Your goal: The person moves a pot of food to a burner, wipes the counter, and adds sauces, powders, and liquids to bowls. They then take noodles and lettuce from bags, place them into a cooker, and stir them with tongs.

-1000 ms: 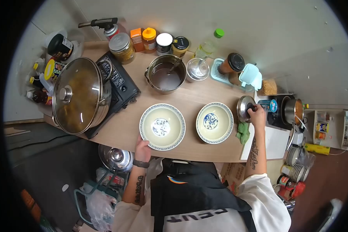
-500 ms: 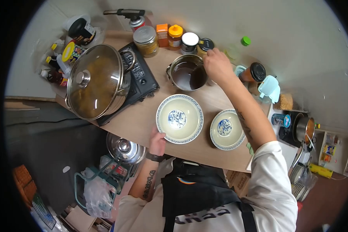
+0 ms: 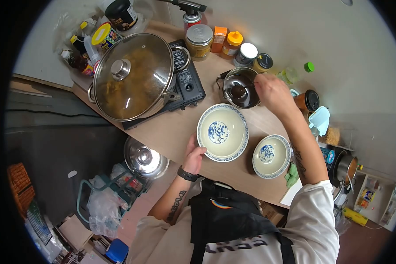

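The person stands at the near edge of the wooden tabletop, leaning over two bowls. The left hand rests on the near rim of the large cream ceramic bowl with a blue patterned border and blue centre motif; the fingers lie curled over the rim, a light steadying grip and not a full clasp. The right hand reaches across to the small stainless steel pot of dark liquid toward the far edge, its grip pinched closed on the thin handle of a ladle whose bowl sits in the pot with dark sauce in it.

A smaller matching cream and blue bowl sits just right of the large one, near the right end of the tabletop, beside a green cloth. To the left a wide steel pot under a glass lid stands on a black portable stove. Jars and bottles line the far edge.

What I'd watch: the ladle has a stretch of bare wood to cross between pot and bowl, so a full or tilted scoop could drip dark sauce on the tabletop. The forearm passes close above the smaller bowl, and a dropped elbow might knock it toward the edge. The large bowl also sits close to the near edge, held only lightly.
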The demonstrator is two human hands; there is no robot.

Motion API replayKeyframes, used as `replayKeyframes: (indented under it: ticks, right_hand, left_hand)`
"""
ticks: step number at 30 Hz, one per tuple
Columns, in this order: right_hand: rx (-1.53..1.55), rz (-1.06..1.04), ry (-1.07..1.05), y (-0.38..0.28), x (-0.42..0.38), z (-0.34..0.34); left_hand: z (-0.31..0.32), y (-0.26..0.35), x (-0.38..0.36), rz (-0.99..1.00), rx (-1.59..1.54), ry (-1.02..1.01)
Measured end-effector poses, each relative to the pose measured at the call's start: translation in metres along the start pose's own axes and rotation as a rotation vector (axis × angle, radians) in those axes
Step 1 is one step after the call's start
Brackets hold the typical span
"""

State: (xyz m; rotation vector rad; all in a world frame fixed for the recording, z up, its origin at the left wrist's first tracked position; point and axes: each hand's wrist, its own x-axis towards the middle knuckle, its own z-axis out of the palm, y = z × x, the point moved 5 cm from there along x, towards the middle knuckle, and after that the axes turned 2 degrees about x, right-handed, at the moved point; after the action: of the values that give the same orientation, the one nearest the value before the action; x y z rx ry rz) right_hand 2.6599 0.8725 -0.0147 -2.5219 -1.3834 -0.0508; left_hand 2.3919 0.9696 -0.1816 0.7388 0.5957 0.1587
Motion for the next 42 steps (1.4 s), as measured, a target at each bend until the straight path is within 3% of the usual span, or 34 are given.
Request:
replayKeyframes:
  ticks: [7, 10, 17, 19, 25, 29, 32, 35, 42]
  right_hand:
    - [0.083, -0.004, 0.145, 0.03, -0.016, 0.025]
    - [0.247, 0.099, 0.132, 0.033, -0.029, 0.04]
    - [0.232, -0.079, 0.174, 0.006, -0.065, 0.03]
    - [0.178, -0.027, 0.297, 0.011, -0.07, 0.024]
    - [0.158, 0.12, 0.366, 0.033, -0.062, 0.041]
    - [0.271, 0.118, 0.306, 0.029, -0.063, 0.052]
    - [0.185, 0.161, 0.401, 0.035, -0.066, 0.043]
    - [0.206, 0.08, 0.33, 0.029, -0.066, 0.041]
    - [0.277, 0.208, 0.365, 0.032, -0.07, 0.038]
  left_hand:
    - [0.001, 0.003, -0.002, -0.01, 0.01, 0.01]
    - [0.0, 0.002, -0.001, -0.01, 0.006, 0.012]
    - [0.004, 0.0, -0.003, -0.004, -0.01, 0.015]
    - [0.005, -0.002, -0.002, -0.004, -0.016, 0.01]
    - [0.008, -0.004, -0.004, -0.023, 0.008, 0.004]
    - [0.009, -0.004, -0.001, -0.006, 0.003, -0.02]
    - [0.008, -0.004, -0.003, -0.012, 0.003, -0.017]
    - [0.008, -0.003, -0.002, -0.004, 0.011, -0.012]
    - [0.006, -0.003, -0.002, 0.0, 0.006, 0.001]
